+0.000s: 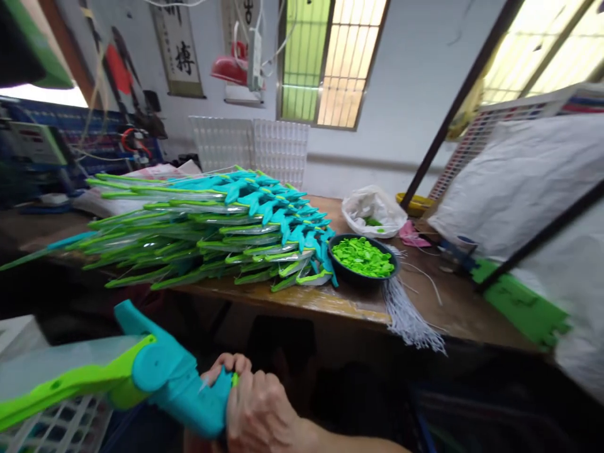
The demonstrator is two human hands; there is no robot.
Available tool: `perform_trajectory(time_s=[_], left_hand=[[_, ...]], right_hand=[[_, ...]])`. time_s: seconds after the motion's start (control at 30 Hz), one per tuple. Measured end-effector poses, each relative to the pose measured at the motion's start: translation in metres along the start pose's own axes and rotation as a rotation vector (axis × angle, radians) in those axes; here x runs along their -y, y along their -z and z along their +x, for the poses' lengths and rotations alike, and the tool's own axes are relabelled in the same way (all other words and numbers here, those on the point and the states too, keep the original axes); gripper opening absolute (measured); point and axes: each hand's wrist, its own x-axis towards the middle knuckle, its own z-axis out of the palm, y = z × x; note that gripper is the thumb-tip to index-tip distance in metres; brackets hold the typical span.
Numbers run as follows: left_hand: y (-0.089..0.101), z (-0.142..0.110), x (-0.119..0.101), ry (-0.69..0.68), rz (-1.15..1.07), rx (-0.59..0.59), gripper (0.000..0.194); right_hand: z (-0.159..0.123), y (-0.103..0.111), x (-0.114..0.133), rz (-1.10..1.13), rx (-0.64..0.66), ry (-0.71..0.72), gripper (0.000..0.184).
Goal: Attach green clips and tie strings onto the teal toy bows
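Low in front of me is a teal-and-lime plastic toy (189, 393), with a long lime-edged, clear blade-like part running out to the left edge. My left hand (229, 365) is closed round the teal end from the far side; only some of its fingers show above the toy. My right hand (262, 409) is closed against the right end of the same teal part, beside a small lime piece (234, 379). Its fingertips are hidden. On the bench, a big stack of similar teal-and-lime toys (264, 220) lies with the teal ends to the right.
A black bowl (361, 278) of small lime pieces (363, 256) stands on the wooden bench (330, 302). Beside it are a white plastic bag (377, 207) and a bundle of white strings (410, 314). A white basket (61, 421) sits low left, under the blade. Large white sacks (528, 170) crowd the right.
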Motion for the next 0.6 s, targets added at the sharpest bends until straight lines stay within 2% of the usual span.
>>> perform_trajectory(time_s=[0.1, 0.23, 0.37, 0.43, 0.5, 0.53, 0.6], left_hand=[[0.004, 0.011, 0.004, 0.082, -0.038, -0.009, 0.039], [0.005, 0.015, 0.008, 0.134, -0.052, -0.047, 0.042], [-0.007, 0.009, 0.008, 0.166, -0.041, -0.039, 0.037], [-0.016, 0.006, 0.004, 0.143, -0.06, -0.061, 0.035], [-0.023, 0.003, -0.008, 0.11, -0.066, -0.09, 0.033], [-0.024, 0.001, -0.018, 0.092, -0.058, -0.101, 0.033], [-0.02, 0.0, -0.044, 0.032, -0.021, -0.103, 0.032]], right_hand=[[-0.004, 0.001, -0.008, 0.039, -0.009, -0.056, 0.024], [-0.003, 0.003, -0.014, 0.116, -0.022, -0.091, 0.026], [0.004, -0.007, -0.017, 0.18, -0.008, -0.087, 0.028], [0.004, -0.01, -0.024, 0.206, 0.018, -0.048, 0.038], [-0.003, -0.008, -0.041, 0.256, 0.039, -0.015, 0.048], [-0.01, -0.003, -0.055, 0.278, 0.042, -0.043, 0.049], [-0.029, 0.009, -0.095, 0.284, 0.031, -0.218, 0.04]])
